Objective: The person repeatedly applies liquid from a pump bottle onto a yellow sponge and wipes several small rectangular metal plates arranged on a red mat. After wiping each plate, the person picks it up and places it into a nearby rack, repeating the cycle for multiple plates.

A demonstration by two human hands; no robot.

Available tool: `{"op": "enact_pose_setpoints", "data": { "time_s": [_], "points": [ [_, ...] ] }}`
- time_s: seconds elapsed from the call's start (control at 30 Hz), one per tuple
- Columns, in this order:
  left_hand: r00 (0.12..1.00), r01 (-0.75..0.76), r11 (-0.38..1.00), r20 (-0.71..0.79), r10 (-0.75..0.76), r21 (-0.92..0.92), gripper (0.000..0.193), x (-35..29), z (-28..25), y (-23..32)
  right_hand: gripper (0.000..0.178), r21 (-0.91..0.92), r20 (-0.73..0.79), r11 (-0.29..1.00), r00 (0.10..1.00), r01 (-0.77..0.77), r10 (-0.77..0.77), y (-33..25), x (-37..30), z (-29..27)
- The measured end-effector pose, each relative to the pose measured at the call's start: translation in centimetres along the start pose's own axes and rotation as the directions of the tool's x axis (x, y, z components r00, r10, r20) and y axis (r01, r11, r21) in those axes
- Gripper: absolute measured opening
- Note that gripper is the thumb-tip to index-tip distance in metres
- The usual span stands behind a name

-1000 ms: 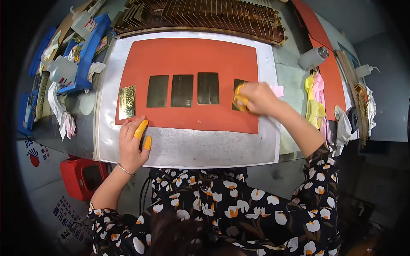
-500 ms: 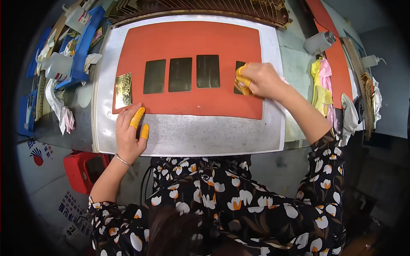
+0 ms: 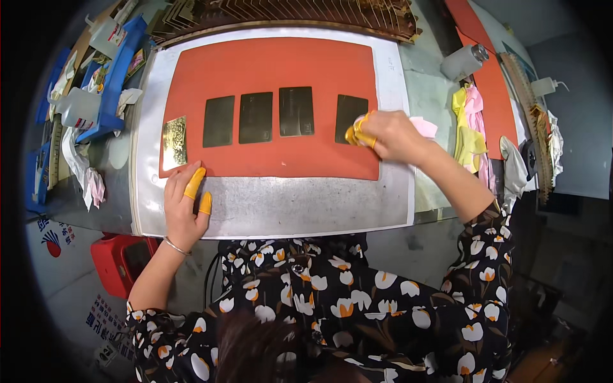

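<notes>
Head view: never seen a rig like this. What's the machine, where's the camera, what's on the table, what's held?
No machine: these are a person's bare hands, with yellow covers on some fingers. The picture comes from a fisheye camera worn on the head, looking down, so straight edges bend near the rim. On a grey sheet lies a red mat, bearing a shiny gold card and four dark cards. The left hand rests at the mat's near left edge, holding nothing visible. The right hand is at the rightmost card; whether it grips anything is unclear. A slatted rack stands behind.
</notes>
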State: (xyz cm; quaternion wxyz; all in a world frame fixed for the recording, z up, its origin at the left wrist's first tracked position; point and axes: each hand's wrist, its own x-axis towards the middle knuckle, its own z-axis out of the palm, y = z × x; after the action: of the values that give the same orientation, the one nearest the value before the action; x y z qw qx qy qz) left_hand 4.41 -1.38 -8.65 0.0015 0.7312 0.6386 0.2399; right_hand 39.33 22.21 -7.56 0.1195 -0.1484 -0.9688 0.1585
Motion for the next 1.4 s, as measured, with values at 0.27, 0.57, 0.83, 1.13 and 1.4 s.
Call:
{"op": "enact_pose_setpoints", "data": {
  "time_s": [0.27, 0.57, 0.83, 1.13, 1.4],
  "points": [
    [1.0, 0.006, 1.0, 0.002, -0.006, 0.006, 0.044, 0.1, 0.0, 0.1, 0.006, -0.01, 0.026, 1.0, 0.999, 0.022, -0.021, -1.0, -0.3, 0.1],
    [1.0, 0.001, 1.0, -0.011, -0.001, -0.019, 0.043, 0.1, -0.4, 0.1, 0.005, -0.05, -0.044, 0.999, 0.999, 0.019, -0.021, -1.9, 0.8, 0.6],
    [1.0, -0.004, 0.998, -0.005, 0.004, -0.066, 0.042, 1.5, -1.1, 0.7, 0.008, -0.07, -0.171, 0.948, 0.94, -0.311, 0.296, 2.6, 4.4, 0.0],
    [0.97, -0.048, 0.967, 0.219, 0.104, -0.249, 0.093, 13.1, 1.2, 3.5, 0.005, 0.228, -0.278, 0.939, 0.907, -0.259, 0.317, -7.1, -3.6, 0.1],
    [0.877, -0.139, 0.989, 0.458, 0.144, -0.044, 0.068, 18.5, 5.3, 5.1, 0.006, 0.402, -0.475, 0.752, 0.584, -0.522, 0.659, -9.1, -10.8, 4.8]
  ]
}}
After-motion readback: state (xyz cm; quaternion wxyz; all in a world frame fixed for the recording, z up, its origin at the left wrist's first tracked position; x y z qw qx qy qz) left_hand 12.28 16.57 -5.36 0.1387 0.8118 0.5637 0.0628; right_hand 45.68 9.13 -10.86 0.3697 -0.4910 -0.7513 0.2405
